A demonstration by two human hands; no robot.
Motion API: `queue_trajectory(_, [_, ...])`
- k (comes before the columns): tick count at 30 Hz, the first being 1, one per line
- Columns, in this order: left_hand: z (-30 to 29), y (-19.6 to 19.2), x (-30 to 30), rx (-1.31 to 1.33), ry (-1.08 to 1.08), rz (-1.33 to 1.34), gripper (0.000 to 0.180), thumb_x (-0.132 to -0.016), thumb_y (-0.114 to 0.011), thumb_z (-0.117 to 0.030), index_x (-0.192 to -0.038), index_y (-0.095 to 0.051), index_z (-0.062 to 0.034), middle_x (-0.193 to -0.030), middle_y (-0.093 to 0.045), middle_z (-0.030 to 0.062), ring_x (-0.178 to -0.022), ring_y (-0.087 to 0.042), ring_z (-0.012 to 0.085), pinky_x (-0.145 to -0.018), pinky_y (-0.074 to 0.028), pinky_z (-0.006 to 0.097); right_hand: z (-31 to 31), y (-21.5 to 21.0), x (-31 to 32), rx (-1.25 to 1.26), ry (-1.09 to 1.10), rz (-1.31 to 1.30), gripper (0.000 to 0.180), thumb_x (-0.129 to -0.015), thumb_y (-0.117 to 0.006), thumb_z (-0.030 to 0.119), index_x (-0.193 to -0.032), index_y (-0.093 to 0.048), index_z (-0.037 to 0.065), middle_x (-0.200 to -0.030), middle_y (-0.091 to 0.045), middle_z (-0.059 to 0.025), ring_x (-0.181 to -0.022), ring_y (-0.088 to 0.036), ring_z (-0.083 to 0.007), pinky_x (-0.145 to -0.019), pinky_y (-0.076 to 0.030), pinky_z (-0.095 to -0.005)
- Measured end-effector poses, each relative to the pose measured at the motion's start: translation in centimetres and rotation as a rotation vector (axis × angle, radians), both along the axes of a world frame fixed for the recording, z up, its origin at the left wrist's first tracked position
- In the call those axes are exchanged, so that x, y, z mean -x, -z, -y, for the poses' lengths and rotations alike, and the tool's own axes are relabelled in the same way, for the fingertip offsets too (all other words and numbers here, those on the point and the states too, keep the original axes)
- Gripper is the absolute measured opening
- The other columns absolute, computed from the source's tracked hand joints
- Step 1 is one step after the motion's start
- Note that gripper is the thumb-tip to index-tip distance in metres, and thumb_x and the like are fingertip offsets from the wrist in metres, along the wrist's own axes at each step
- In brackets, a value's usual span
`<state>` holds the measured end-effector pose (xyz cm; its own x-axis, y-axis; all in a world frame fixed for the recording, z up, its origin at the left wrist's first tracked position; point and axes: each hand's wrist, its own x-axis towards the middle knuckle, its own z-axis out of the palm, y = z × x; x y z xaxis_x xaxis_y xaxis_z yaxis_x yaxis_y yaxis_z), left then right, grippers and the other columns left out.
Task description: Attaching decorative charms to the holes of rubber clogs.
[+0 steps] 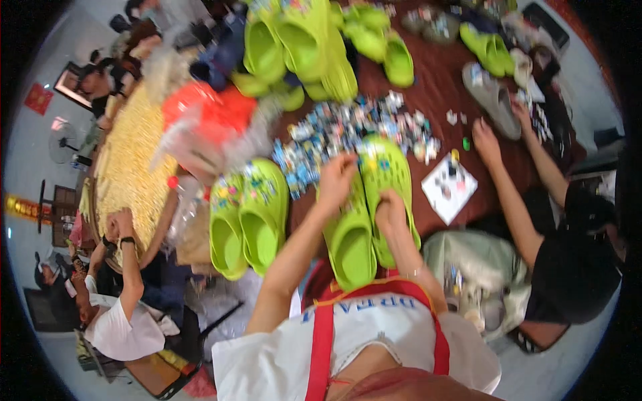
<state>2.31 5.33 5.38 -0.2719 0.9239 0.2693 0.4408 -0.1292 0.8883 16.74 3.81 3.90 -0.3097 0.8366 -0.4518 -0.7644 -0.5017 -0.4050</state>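
A pair of lime-green clogs lies before me at the table's near edge. Over the toe of the left clog [352, 257] is my left hand [336, 179], its fingertips pinched together; whatever is between them is too small to make out. My right hand [391, 215] grips the right clog [390, 167] at its opening, the fingers partly hidden by the shoe. Colourful small charms sit on that clog's toe. Just beyond the clogs spreads a heap of small charms in clear packets [348, 127]. Another charm-covered green pair [263, 234] stands to my left.
Stacked green clogs [301, 47] stand at the far side. A red plastic bag [204, 110] lies left of the charms, a white picture card [449, 188] at right. Co-workers' arms [511, 190] reach in from the right; another person [124, 327] works at left beside a yellow heap [137, 154].
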Motion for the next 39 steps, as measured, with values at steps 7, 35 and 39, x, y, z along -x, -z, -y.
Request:
queue_trajectory(7, [1.1, -2.8, 0.8, -0.106, 0.011, 0.232, 0.017, -0.081, -0.056, -0.003, -0.097, -0.059, -0.0001, -0.080, -0.060, 0.0033, -0.071, -0.054, 0.0077, -0.064, -0.044, 0.023, 0.6, -0.7, 0.0, -0.028, -0.055, -0.036, 0.036, -0.083, -0.054, 0.015, -0.117, -0.049, 0.005, -0.115, -0.055, -0.0087, -0.109, -0.050, -0.0246, -0.096, -0.036, -0.0401])
queue_trajectory(35, [3.7, -2.7, -1.6, -0.307, 0.019, -0.275, 0.021, -0.078, -0.055, 0.000, -0.099, -0.061, -0.0026, -0.085, -0.060, 0.0108, -0.078, -0.059, 0.0271, -0.068, -0.046, 0.035, 0.8, -1.2, -0.3, -0.091, -0.126, -0.013, 0.031, -0.083, -0.054, 0.016, -0.111, -0.052, 0.003, -0.111, -0.057, -0.0086, -0.105, -0.051, -0.0227, -0.094, -0.037, -0.0368])
queue_trajectory(39, [4.1, -2.3, -1.7, -0.219, 0.060, -0.258, 0.018, -0.075, -0.058, 0.001, -0.093, -0.061, -0.0024, -0.085, -0.059, 0.0143, -0.078, -0.058, 0.0302, -0.067, -0.046, 0.035, 0.4, -0.2, -0.8, -0.075, -0.164, -0.039, 0.032, -0.078, -0.055, 0.012, -0.109, -0.053, 0.004, -0.108, -0.057, -0.0076, -0.102, -0.052, -0.0223, -0.094, -0.037, -0.0367])
